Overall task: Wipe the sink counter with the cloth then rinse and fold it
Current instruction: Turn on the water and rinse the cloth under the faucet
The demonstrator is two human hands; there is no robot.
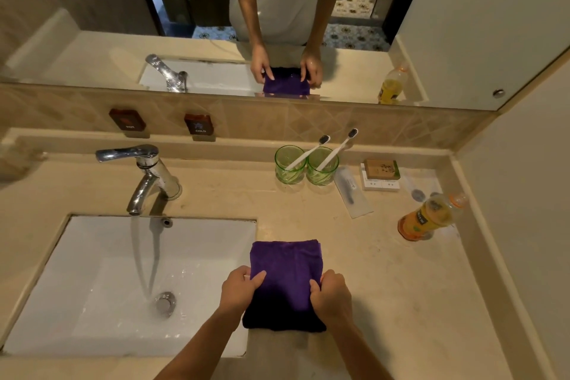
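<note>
The folded purple cloth (285, 284) is laid on the desk (385, 271) just right of the sink (92, 287), its long axis running 12 to 6 o'clock. Its side edges are pinched by the left hand (239, 290) and right hand (331, 293). Wall tags at 11 o'clock are marked HOT (127, 123) and COLD (199, 124).

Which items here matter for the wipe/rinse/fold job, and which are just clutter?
In the job: cloth, gripped by left hand and right hand; counter; sink; tap, running.

Lying about: two glasses with toothbrushes; juice bottle; soap boxes; sachet.
</note>
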